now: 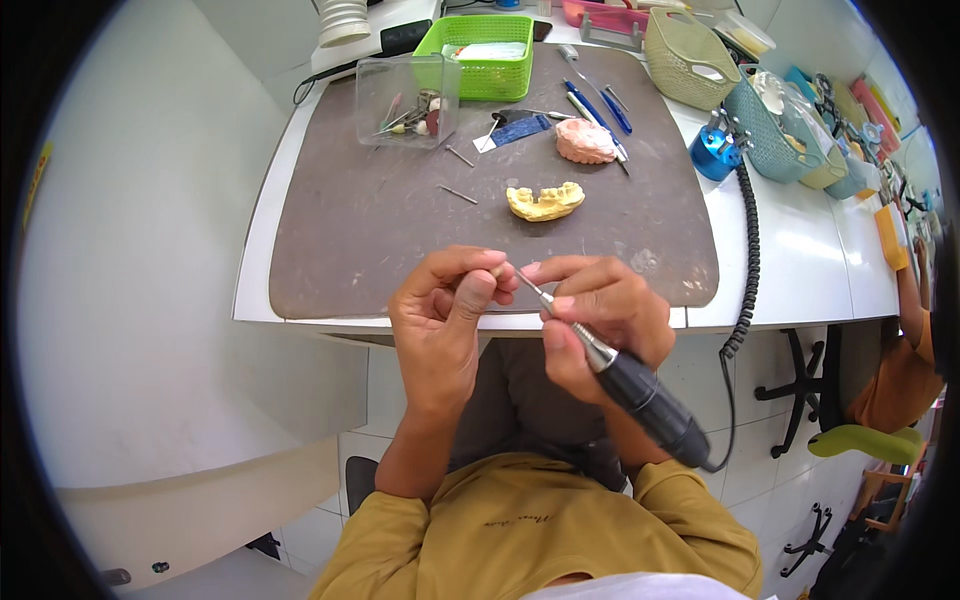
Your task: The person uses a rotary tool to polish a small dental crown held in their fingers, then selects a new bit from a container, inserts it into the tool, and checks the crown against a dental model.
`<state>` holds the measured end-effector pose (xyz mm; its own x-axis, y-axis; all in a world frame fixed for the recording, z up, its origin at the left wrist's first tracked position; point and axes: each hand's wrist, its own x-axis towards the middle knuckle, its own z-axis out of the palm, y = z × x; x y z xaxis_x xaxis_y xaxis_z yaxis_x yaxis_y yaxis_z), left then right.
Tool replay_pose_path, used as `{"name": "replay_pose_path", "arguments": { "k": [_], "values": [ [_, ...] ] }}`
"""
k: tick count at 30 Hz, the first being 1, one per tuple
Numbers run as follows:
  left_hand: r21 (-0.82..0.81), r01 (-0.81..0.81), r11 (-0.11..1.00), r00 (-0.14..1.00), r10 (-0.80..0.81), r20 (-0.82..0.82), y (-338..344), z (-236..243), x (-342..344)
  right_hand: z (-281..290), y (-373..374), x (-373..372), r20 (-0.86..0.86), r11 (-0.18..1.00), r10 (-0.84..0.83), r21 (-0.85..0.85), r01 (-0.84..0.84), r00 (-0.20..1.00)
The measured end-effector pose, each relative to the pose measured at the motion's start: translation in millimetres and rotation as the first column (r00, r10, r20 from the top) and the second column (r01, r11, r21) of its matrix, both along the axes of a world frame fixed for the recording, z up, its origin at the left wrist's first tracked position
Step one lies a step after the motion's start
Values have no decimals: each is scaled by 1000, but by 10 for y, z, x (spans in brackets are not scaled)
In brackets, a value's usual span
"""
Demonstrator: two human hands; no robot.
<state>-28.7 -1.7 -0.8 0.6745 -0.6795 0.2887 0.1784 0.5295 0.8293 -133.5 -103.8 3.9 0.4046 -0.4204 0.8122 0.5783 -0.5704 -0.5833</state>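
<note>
My right hand grips a black and silver rotary handpiece, its thin bit pointing up and left. A small yellowish piece is pinched between the thumb and fingers of my left hand; it is too small and covered to name. The bit's tip meets or nearly meets that piece; I cannot tell which. Beyond my hands, on the brown mat, lies a yellow dental cast shaped like an arch. Behind it sits a pink dental cast.
Loose burs lie left of the casts. A clear box of bits and a green basket stand at the back. Blue-handled tools lie behind the pink cast. A coiled cord runs along the right, near a blue bur stand.
</note>
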Motion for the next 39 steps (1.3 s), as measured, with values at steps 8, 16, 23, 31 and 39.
{"name": "replay_pose_path", "arguments": {
  "k": [8, 16, 23, 31, 39],
  "values": [
    [-64, -52, 997, 996, 47, -72, -14, -26, 35, -53, 48, 137, 58, 985, -55, -163, 64, 997],
    [-32, -52, 998, 998, 53, 30, 27, -26, 43, -57, 66, 115, -6, 992, -62, -108, 61, 998],
    [-33, -94, 995, 995, 94, 15, 41, -57, 44, -83, 62, 123, -8, 997, -58, -53, 57, 998],
    [-30, -77, 997, 993, 74, -91, 76, 6, 11, -38, 67, 92, -11, 1000, 7, 11, -7, 1000],
    [-59, -43, 997, 999, 41, -29, 85, -10, 31, -63, 71, 122, 6, 1000, 30, 6, -31, 1000]
  ]
}}
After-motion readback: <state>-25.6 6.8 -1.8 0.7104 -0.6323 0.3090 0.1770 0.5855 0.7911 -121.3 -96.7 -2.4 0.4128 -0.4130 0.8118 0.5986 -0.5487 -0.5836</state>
